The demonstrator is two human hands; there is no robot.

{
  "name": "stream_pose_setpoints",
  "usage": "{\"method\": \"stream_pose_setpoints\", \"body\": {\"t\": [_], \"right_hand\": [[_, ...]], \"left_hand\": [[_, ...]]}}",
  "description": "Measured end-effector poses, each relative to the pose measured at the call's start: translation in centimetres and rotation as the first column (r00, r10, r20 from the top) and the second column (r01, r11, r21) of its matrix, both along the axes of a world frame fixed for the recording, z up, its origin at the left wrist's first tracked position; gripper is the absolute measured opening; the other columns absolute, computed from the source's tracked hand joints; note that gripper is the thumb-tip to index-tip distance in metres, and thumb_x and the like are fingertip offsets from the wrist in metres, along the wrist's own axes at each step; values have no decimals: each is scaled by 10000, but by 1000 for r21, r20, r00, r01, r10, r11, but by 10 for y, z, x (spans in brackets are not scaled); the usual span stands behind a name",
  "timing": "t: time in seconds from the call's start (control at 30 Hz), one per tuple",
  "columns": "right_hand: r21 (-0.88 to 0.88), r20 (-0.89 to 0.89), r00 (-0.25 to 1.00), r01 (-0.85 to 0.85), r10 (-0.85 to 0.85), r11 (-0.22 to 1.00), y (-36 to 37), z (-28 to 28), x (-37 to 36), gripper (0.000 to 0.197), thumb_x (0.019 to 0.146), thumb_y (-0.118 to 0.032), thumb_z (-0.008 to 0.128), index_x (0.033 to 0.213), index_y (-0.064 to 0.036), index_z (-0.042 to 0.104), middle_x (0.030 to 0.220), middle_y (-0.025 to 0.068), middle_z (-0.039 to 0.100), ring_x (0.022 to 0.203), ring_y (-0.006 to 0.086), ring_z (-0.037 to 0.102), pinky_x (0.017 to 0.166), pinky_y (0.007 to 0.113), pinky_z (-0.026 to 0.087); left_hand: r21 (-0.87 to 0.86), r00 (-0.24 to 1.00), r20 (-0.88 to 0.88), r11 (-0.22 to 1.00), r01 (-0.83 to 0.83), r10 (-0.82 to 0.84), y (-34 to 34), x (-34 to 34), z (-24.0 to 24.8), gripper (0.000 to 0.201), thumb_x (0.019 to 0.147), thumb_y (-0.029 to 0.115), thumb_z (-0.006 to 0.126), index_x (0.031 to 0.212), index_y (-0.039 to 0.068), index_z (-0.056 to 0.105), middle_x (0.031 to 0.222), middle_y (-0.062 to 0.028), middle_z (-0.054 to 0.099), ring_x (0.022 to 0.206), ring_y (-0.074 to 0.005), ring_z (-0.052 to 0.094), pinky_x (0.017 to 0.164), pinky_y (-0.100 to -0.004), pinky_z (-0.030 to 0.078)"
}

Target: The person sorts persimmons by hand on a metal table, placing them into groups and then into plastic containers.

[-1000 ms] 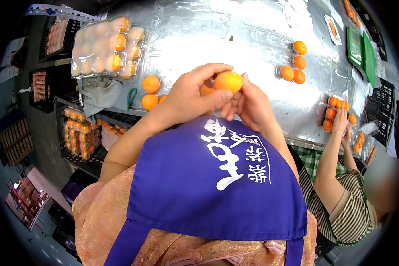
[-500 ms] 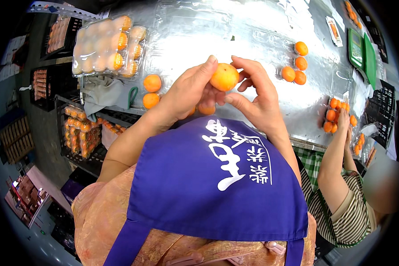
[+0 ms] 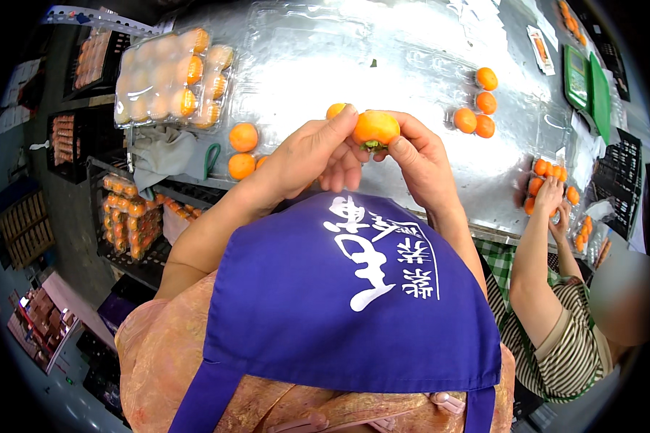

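My right hand (image 3: 419, 148) pinches an orange persimmon (image 3: 375, 128) between thumb and fingers above the metal table, its green leafy calyx turned toward me. Close on its left, my left hand (image 3: 314, 155) is cupped with thumb and fingers apart. Part of another orange fruit (image 3: 335, 110) shows behind the left thumb; whether the hand touches it I cannot tell. Left of my left forearm, two orange fruits (image 3: 243, 136) lie on the table, with a bit of another beside the wrist.
Clear lidded trays of fruit (image 3: 159, 79) are stacked at the far left above a grey cloth (image 3: 167, 153). Several loose fruits (image 3: 486, 102) sit right of centre. A green scale (image 3: 586, 83) stands far right. A co-worker's hands (image 3: 550, 198) handle fruit nearby.
The persimmon has turned so that its calyx shows toward me. My right fingers have closed round it, and a fruit behind my left thumb has come into view.
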State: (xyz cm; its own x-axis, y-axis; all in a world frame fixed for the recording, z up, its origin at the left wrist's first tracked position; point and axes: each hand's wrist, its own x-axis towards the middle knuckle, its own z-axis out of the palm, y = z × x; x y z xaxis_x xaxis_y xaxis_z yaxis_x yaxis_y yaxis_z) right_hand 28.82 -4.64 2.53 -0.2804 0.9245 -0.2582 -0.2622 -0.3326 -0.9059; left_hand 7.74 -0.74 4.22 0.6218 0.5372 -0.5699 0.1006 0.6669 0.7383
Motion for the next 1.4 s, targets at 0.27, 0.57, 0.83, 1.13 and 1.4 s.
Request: {"method": "stream_pose_setpoints", "body": {"t": [0.27,0.57,0.83,1.13,1.4], "right_hand": [[-53,-10,1000,25,-25,998,0,8,1,392,914,-98,696,1282,-3,597,1122,64,668,989,120,616,832,291,507],[434,571,809,-150,-142,888,3,9,11,525,792,-102,790,1267,-35,576,1113,125,639,984,253,659,840,339,548],[430,811,450,-25,-374,903,50,-2,97,488,786,-111,768,1231,-33,582,1143,148,647,970,268,657,838,361,542],[418,900,198,-131,-389,899,99,-35,161,424,770,-95,725,1176,-34,621,1139,160,669,1043,338,617,924,415,500],[290,957,62,-252,-284,923,121,-45,168,450,739,-124,758,1171,-75,642,1169,135,669,1081,358,594,941,443,479]], "left_hand": [[-24,996,-18,996,-84,84,-2,6,-2,561,1061,491,360,1079,-8,615,772,-104,666,588,-110,595,534,-221,459],[108,994,70,990,-94,86,-3,11,-15,407,1068,274,469,1351,-16,504,1066,-109,662,898,-141,663,776,-256,538],[204,996,18,975,-93,91,0,5,-16,324,1045,205,526,1310,21,551,1160,-98,663,952,-121,635,839,-277,517],[197,994,-4,975,-104,107,3,4,-22,226,1023,131,558,1214,13,578,1119,-77,646,925,-102,607,835,-257,507],[163,992,35,978,-128,123,10,7,-26,234,1017,108,559,1227,7,577,1140,-81,645,919,-105,603,808,-256,498]]}}
